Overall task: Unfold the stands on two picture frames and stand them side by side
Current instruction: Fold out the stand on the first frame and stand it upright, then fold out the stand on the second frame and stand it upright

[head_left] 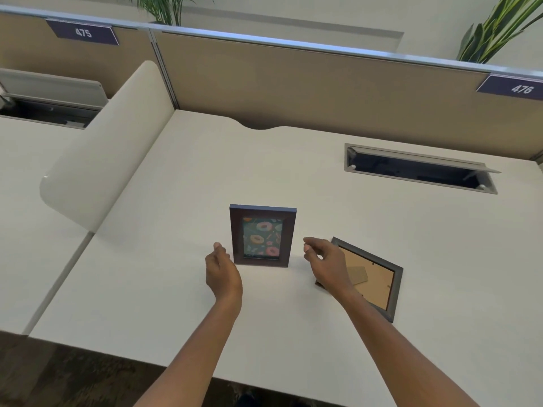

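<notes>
A dark brown picture frame [262, 235] with a doughnut print stands upright on the white desk [293, 177], facing me. My left hand [221, 270] hovers just left of its lower edge, fingers apart, holding nothing. My right hand [324, 261] is a short way right of it, fingers loosely curled and empty. Behind my right hand a second dark frame [379, 282] lies face down, its brown backing and folded cardboard stand showing; my hand and wrist cover its left part.
A cable hatch [420, 168] is open at the back right of the desk. A tan partition [323, 83] runs along the back. A white curved divider [105, 148] stands on the left. The desk's front edge is close to me.
</notes>
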Available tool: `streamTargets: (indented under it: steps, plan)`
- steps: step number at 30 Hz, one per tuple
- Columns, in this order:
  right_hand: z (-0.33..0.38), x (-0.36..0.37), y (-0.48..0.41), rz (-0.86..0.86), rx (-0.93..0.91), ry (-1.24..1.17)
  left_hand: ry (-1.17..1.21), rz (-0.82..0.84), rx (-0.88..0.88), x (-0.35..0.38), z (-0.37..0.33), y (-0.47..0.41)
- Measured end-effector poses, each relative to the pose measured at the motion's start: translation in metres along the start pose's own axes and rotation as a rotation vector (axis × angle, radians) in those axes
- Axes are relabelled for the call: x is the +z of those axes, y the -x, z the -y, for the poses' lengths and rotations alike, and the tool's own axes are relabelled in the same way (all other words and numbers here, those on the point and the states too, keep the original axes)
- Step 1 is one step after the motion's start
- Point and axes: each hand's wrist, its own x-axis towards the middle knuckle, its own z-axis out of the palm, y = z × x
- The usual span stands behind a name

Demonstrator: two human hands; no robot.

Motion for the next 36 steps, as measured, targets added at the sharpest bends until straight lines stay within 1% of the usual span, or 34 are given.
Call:
streamTargets:
  steps: [3, 5, 9, 12, 15, 19, 24, 28, 32, 36]
  plan:
    - [-0.005, -0.021, -0.004, -0.022, 0.041, -0.033, 0.055, -0.006, -0.092, 0.009, 0.012, 0.016]
    - [-0.010, -0.038, -0.007, -0.040, 0.051, -0.017, 0.064, 0.033, -0.147, 0.019, 0.022, 0.028]
    - [-0.018, -0.074, -0.014, -0.102, 0.091, 0.052, 0.092, 0.193, -0.305, 0.047, 0.041, 0.059]
    - [-0.026, -0.097, -0.021, -0.138, 0.089, 0.159, 0.092, 0.297, -0.385, 0.072, 0.052, 0.082]
    - [-0.035, -0.114, -0.028, -0.105, 0.062, 0.297, 0.110, 0.355, -0.457, 0.094, 0.059, 0.103]
    - [-0.048, -0.126, -0.038, -0.014, 0.042, 0.463, 0.172, 0.353, -0.571, 0.114, 0.064, 0.128]
    - [-0.053, -0.126, -0.050, 0.101, 0.036, 0.556, 0.104, 0.278, -0.609, 0.128, 0.068, 0.154]
    - [-0.055, -0.121, -0.052, 0.143, 0.024, 0.584, 0.111, 0.305, -0.636, 0.135, 0.071, 0.169]
    - [-0.056, -0.117, -0.051, 0.139, 0.004, 0.582, 0.097, 0.311, -0.624, 0.138, 0.073, 0.170]
    - [-0.057, -0.119, -0.050, 0.101, 0.026, 0.564, 0.050, 0.316, -0.563, 0.139, 0.072, 0.167]
